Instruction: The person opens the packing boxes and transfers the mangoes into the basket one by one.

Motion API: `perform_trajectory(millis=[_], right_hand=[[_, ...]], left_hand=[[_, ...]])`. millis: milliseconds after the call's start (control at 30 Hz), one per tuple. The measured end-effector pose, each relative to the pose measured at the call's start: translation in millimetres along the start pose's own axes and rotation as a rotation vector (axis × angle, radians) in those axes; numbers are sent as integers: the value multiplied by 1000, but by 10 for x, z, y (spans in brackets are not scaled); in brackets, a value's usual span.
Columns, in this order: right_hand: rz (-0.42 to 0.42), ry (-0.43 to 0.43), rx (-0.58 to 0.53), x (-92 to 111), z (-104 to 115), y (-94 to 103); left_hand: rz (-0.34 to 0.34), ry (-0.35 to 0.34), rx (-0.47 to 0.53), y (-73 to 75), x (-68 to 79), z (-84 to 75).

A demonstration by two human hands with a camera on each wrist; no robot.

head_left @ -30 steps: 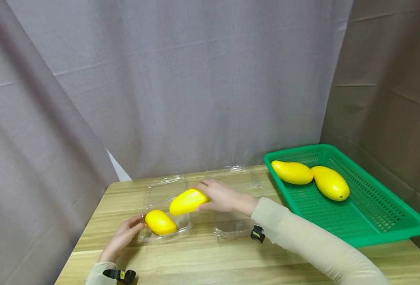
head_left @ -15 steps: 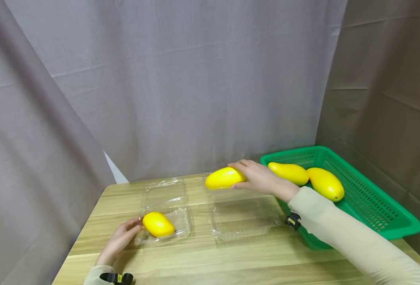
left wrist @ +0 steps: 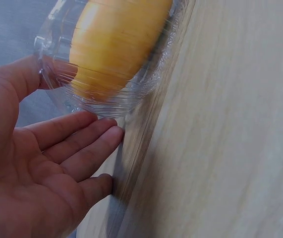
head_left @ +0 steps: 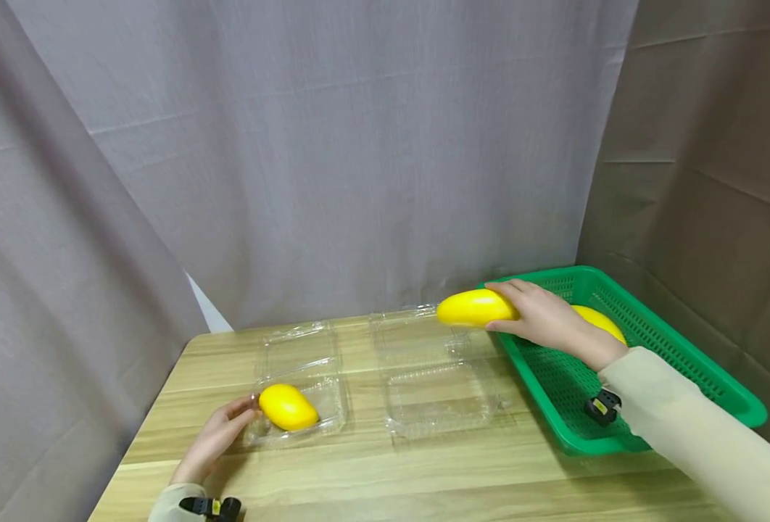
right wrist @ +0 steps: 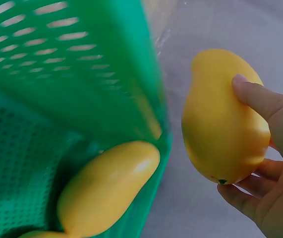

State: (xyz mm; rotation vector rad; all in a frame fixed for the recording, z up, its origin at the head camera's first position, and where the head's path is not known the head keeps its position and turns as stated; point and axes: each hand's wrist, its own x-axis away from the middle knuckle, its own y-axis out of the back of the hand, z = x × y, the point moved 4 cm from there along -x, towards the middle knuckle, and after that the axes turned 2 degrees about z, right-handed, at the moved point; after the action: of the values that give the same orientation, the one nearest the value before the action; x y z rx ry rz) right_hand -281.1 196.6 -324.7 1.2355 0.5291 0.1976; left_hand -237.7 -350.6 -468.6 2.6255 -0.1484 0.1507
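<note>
My right hand [head_left: 544, 319] holds a yellow mango [head_left: 476, 308] in the air at the left rim of the green basket [head_left: 535, 402]. In the right wrist view, the thumb lies on one side of this mango [right wrist: 223, 119] and fingers on the other. Another mango [head_left: 287, 407] lies in an open clear plastic clamshell container [head_left: 329, 406] on the left of the table. At that container's left end, my left hand [head_left: 214, 438] pinches the wall; the left wrist view has the thumb at the rim and fingertips against the outside.
A second open clear clamshell container [head_left: 440, 399] lies between the first one and the basket. Inside the basket is a mango [right wrist: 109, 188], with part of another mango [right wrist: 44, 234] at the view's bottom edge. A grey curtain [head_left: 385, 159] hangs behind the wooden table [head_left: 359, 486].
My right hand has carried its mango right and up, from over the left container to the basket's rim. The left hand stays at its container.
</note>
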Motion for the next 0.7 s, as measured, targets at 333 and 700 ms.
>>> perform_trajectory(millis=[333, 700], right_hand=[[10, -76, -45, 255, -261, 57], [38, -168, -86, 472, -530, 99]], left_hand=[[-2, 5, 5, -8, 2, 29], [-10, 22, 8, -19, 21, 1]])
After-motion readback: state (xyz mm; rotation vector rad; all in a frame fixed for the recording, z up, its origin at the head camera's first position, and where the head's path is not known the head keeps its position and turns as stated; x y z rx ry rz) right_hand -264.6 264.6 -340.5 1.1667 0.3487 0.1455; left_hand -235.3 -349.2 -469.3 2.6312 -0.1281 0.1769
